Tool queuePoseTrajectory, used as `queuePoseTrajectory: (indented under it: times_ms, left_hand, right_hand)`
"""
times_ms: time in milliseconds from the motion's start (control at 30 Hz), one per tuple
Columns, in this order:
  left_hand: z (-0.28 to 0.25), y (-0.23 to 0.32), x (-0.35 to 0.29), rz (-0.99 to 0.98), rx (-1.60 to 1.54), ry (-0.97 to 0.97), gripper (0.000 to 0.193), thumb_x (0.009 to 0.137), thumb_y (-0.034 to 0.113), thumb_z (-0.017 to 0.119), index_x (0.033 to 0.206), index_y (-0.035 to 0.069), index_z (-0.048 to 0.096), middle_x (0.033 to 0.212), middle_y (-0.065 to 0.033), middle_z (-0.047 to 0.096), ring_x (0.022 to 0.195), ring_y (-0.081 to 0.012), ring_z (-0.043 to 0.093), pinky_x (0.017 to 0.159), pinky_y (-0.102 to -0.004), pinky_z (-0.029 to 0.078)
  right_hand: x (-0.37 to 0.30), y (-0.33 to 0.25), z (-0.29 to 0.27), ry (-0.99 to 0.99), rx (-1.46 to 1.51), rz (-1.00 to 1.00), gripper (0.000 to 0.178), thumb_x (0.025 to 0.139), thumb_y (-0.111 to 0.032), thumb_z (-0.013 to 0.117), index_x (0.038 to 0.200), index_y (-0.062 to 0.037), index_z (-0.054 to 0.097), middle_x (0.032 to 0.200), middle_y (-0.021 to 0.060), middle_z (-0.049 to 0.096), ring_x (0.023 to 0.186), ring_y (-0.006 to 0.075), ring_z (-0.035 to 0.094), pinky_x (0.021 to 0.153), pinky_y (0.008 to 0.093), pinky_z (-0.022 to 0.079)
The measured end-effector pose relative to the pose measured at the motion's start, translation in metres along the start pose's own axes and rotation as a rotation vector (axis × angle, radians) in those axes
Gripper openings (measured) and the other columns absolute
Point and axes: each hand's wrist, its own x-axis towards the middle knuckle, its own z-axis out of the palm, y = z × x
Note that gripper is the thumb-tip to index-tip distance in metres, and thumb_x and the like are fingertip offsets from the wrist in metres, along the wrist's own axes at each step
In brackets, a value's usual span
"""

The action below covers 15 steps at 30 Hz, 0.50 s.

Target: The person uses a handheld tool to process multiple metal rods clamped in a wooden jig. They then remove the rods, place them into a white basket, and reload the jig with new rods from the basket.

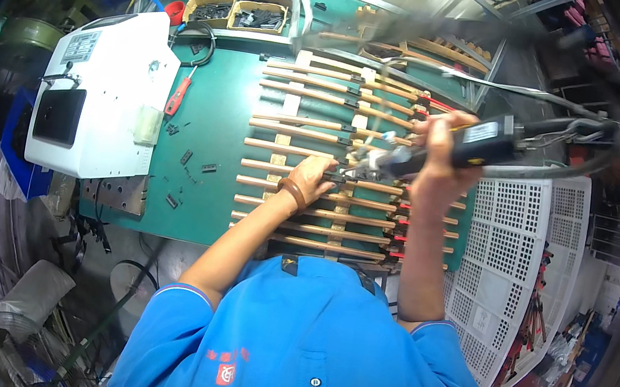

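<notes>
Copper-brown wooden rods (292, 148) lie in a row across pale wooden strips (283, 140) on the green table, most with small black fittings along them. My left hand (312, 179), with a brown bangle at the wrist, is closed at a black fitting (339, 175) on one of the middle rods; the fingertips partly hide it. My right hand (443, 150) is wrapped round a black power screwdriver (485, 143). The tool lies nearly level, its metal nose (369, 166) pointing left and reaching close to the fitting by my left fingers. Whether its tip touches is too blurred to tell.
A white machine (98, 96) stands at the left, with a red-handled screwdriver (178, 96) and loose black parts (187, 157) near it. Boxes of black parts (259, 18) sit at the back. White perforated crates (499, 260) stand at the right, below the tool's cable (559, 169).
</notes>
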Motion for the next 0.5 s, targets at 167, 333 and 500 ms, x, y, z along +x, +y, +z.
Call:
queuePoseTrajectory:
  times_ms: [167, 333, 500]
  left_hand:
    - [-0.043, 0.017, -0.029, 0.004, 0.147, 0.24, 0.037, 0.075, 0.012, 0.072, 0.109, 0.007, 0.06, 0.1, -0.0128, 0.064, 0.095, -0.0323, 0.059, 0.086, -0.0395, 0.047]
    - [-0.122, -0.033, -0.115, -0.46, 0.292, 0.762, 0.02, 0.078, 0.0, 0.066, 0.098, 0.005, 0.064, 0.094, -0.0079, 0.063, 0.079, -0.02, 0.062, 0.073, -0.0309, 0.051]
    - [-0.172, -0.062, -0.182, -0.767, 0.314, 0.826, 0.022, 0.078, 0.0, 0.065, 0.097, 0.01, 0.063, 0.097, -0.005, 0.06, 0.074, -0.0176, 0.063, 0.067, -0.0322, 0.051]
  right_hand:
    - [0.018, -0.034, -0.007, -0.009, -0.012, -0.055, 0.026, 0.082, 0.004, 0.061, 0.106, -0.0002, 0.054, 0.085, 0.0085, 0.062, 0.07, 0.0153, 0.064, 0.061, 0.0249, 0.051]
    - [0.008, -0.043, -0.028, -0.005, 0.001, 0.006, 0.027, 0.082, 0.002, 0.061, 0.109, 0.0013, 0.055, 0.085, 0.0102, 0.061, 0.068, 0.0144, 0.057, 0.059, 0.0242, 0.048]
    - [0.003, -0.045, -0.028, 0.001, -0.093, -0.036, 0.027, 0.083, -0.002, 0.062, 0.109, 0.0019, 0.055, 0.082, 0.0103, 0.06, 0.067, 0.0137, 0.054, 0.06, 0.0238, 0.046]
